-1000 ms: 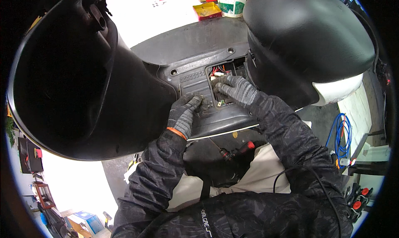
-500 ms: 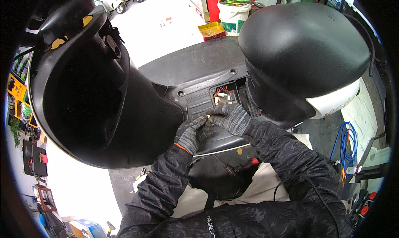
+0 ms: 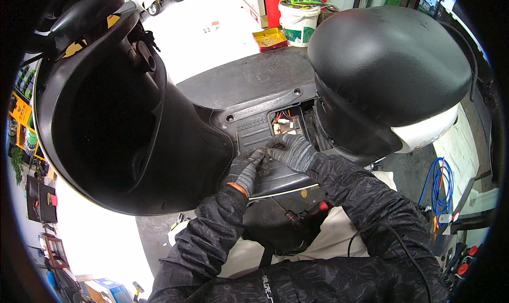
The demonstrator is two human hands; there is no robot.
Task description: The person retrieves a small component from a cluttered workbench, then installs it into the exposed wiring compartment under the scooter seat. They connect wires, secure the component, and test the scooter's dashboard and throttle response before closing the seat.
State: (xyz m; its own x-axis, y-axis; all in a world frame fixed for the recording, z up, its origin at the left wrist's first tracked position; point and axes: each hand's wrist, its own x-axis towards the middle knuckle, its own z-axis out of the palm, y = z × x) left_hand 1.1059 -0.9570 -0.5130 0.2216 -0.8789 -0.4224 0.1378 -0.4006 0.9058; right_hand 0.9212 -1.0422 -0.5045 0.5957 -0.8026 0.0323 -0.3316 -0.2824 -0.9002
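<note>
My left hand [image 3: 245, 170] and right hand [image 3: 289, 150], both in grey gloves, met on the black scooter panel [image 3: 249, 131], fingers pressed together just below its open wire box [image 3: 286, 124]. Far above the panel sat a yellow tray [image 3: 269, 38] and a white-green bucket [image 3: 297, 23]

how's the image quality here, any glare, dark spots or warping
Head view: the pale floor is blown out to near white; the hollow of the black scooter body is nearly featureless dark; fisheye bends edges toward the black rim; the gloved left hand and right hand stay sharp.
</note>
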